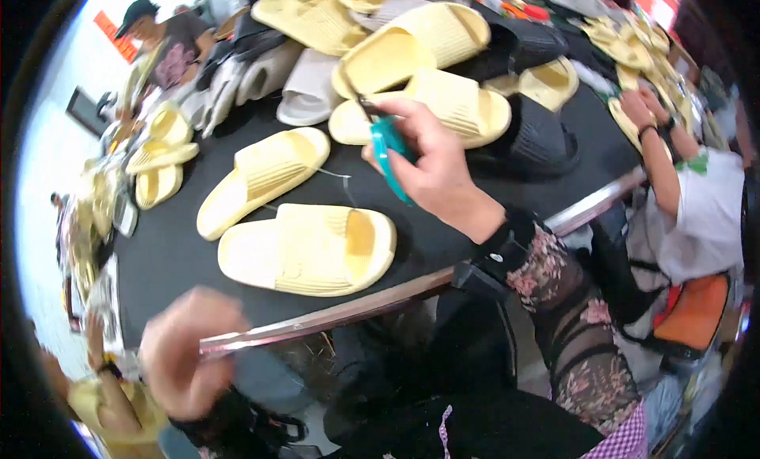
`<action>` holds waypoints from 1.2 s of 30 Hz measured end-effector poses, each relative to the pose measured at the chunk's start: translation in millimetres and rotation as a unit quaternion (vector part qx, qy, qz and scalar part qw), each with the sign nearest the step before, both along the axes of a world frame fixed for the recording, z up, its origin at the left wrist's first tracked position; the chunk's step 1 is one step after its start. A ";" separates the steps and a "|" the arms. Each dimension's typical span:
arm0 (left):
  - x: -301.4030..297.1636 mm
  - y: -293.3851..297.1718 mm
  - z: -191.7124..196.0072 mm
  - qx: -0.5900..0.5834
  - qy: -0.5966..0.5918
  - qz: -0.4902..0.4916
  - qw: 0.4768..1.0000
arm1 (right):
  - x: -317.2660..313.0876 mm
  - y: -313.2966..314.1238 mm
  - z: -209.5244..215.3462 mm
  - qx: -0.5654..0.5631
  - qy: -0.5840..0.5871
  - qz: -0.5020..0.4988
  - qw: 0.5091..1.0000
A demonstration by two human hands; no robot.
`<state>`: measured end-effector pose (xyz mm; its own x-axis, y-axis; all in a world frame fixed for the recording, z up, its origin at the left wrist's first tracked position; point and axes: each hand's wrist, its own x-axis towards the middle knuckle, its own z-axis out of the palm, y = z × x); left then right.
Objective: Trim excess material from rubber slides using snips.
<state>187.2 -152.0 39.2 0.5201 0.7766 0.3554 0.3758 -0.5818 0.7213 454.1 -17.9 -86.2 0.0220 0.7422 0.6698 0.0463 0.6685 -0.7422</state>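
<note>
My right hand (443, 166) is closed around a pair of scissors (383, 154) with teal handles, its dark blades pointing up and away over the table. Below it, two pale yellow slide slippers, one (273, 170) angled and one (309, 253) lying nearly crosswise, rest on the black table. A thin whitish thread (336, 175) trails by the farther slipper. My left hand (190, 352) hovers by the table's front edge, left of the nearer slipper. It is smeared by motion, and whether it holds anything does not show.
Heaped across the back of the table (178, 261) are yellow, grey and black slides, with a yellow slide (419, 47) on top. More yellow slippers (162, 154) stand at the left. A co-worker's hands (643, 109) handle slippers at the right. A metal strip (380, 300) edges the table.
</note>
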 end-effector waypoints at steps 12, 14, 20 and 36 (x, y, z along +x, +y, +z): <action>12.8 55.1 -26.6 -0.011 0.043 -0.328 0.944 | -5.8 11.4 -11.8 0.044 -0.030 -0.038 0.998; 13.8 57.2 -30.2 -0.011 0.035 -0.333 0.942 | -3.7 9.9 -11.5 0.048 -0.037 -0.051 0.997; 10.7 53.2 -35.6 -0.017 0.020 -0.324 0.946 | -5.5 8.6 -11.9 0.060 -0.032 -0.064 0.996; 6.2 46.5 -55.4 -0.022 -0.043 -0.297 0.953 | -2.3 6.5 -7.6 0.017 -0.075 -0.060 0.995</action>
<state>193.4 -105.5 -16.3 0.8436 0.3687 0.3905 -0.0731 -0.6415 0.7636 451.8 -11.3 -93.8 0.0069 0.7165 0.6976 0.2361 0.6767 -0.6974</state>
